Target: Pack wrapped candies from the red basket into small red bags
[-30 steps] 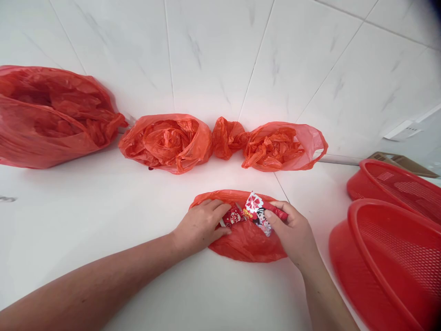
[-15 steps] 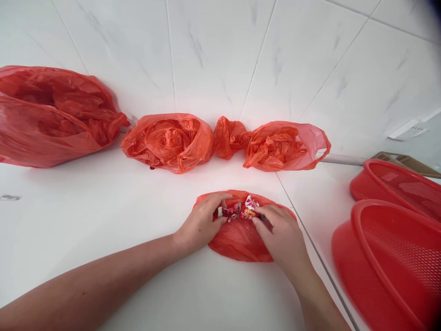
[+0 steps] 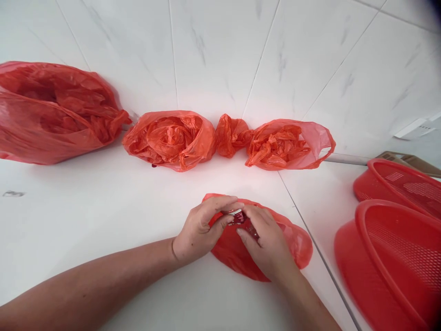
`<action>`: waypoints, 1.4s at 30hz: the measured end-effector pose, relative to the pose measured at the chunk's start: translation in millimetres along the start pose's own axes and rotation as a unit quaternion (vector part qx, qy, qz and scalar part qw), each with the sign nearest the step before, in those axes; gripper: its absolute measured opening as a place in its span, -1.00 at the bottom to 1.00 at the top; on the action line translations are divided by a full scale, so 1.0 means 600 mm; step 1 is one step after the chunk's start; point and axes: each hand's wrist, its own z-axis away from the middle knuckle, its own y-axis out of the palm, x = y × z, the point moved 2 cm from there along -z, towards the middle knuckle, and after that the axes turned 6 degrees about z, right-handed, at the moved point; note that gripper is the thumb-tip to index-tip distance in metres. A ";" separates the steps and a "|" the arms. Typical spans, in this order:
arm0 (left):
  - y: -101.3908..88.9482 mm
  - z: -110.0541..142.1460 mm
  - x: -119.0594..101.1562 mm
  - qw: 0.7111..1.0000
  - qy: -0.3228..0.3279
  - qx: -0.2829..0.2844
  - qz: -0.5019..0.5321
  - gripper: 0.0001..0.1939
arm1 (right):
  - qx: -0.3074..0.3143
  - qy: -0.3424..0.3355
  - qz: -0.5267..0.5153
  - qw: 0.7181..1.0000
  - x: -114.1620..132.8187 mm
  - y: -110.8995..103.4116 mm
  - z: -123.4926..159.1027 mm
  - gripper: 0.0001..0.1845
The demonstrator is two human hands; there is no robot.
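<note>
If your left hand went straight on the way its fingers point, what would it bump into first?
Probably the small red wrapper packet at the left hand's fingertips. The right hand sits just beyond it, though depth is hard to judge from this view.

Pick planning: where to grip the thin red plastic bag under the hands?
Pinch the thin red plastic bag at its loose right end, from above: that end sticks out past the right hand, clear of both hands, and the flat thin film should gather easily.

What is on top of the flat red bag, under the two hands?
A small red and white packet between left hand and right hand. Fingers cover most of it, hiding its shape.
</note>
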 end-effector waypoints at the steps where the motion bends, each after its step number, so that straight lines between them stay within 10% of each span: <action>1: 0.000 0.001 0.000 1.000 0.005 -0.001 -0.013 -0.57 | 0.005 0.017 -0.022 1.000 0.004 0.002 0.000 -0.72; 8: -0.004 -0.011 0.015 0.986 -0.045 0.074 -0.144 -0.41 | -0.058 0.122 -0.184 0.973 0.001 -0.001 -0.003 -0.93; 14: -0.015 -0.029 0.026 0.934 -0.031 0.162 -0.318 -0.72 | -0.109 0.199 -0.313 0.922 -0.020 -0.013 0.002 -0.78; 22: -0.022 -0.024 0.041 0.967 -0.214 0.001 -0.139 -0.71 | -0.135 0.169 -0.445 0.869 -0.034 -0.020 0.001 -0.77; 26: -0.027 -0.032 0.036 0.965 -0.247 -0.030 -0.079 -0.70 | -0.054 0.161 -0.519 0.838 -0.035 -0.026 0.002 -0.61; 31: -0.032 -0.029 0.004 0.987 -0.005 -0.022 -0.160 -0.55 | 0.057 0.155 -0.589 0.791 -0.021 -0.029 0.007 -0.39; 35: -0.013 -0.010 -0.023 0.937 0.242 0.059 -0.244 -0.52 | 0.081 0.172 -0.603 0.775 -0.018 -0.022 0.006 -0.54; 42: 0.007 -0.014 -0.008 0.965 0.087 0.113 -0.220 -0.60 | 0.096 0.228 -0.529 0.812 -0.016 -0.018 0.005 -0.60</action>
